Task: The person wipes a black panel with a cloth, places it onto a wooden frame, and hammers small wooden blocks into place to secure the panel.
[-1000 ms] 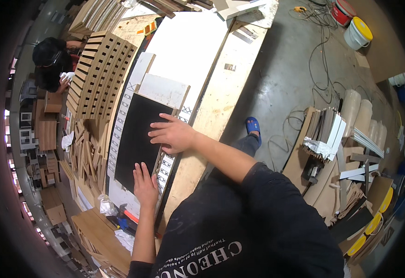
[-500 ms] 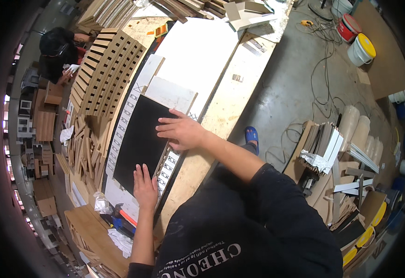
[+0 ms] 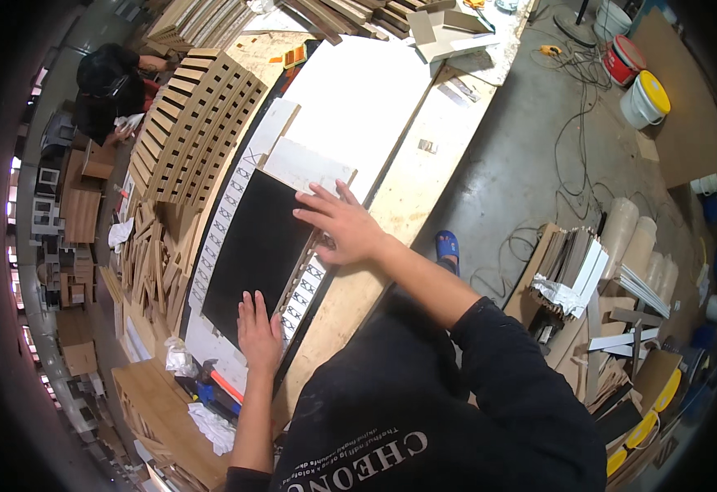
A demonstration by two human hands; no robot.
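A flat black panel (image 3: 248, 246) lies on the workbench between two white strips with dark printed patterns, the far strip (image 3: 226, 234) and the near strip (image 3: 302, 296). My left hand (image 3: 258, 334) rests flat on the panel's lower near corner, fingers stretched out. Over the upper near edge of the panel is my right hand (image 3: 349, 225), its fingers spread and the thumb bent down by the edge; whether the thumb touches it I cannot tell. Neither hand grips anything. Against the panel's top end sits a whitish board piece (image 3: 308, 166), with a large white sheet (image 3: 367, 98) beyond it.
Stacked slotted wooden pieces (image 3: 198, 127) and loose wood strips (image 3: 153, 266) stand to the left. A red-handled tool (image 3: 227, 385) lies by my left forearm. Another person (image 3: 111, 90) works at far left. Buckets (image 3: 646, 98) and cables (image 3: 576, 156) are on the floor at right.
My right hand has shifted up and to the right, toward the panel's upper near corner, with its fingers spread wider. My left hand stays in the same place on the panel.
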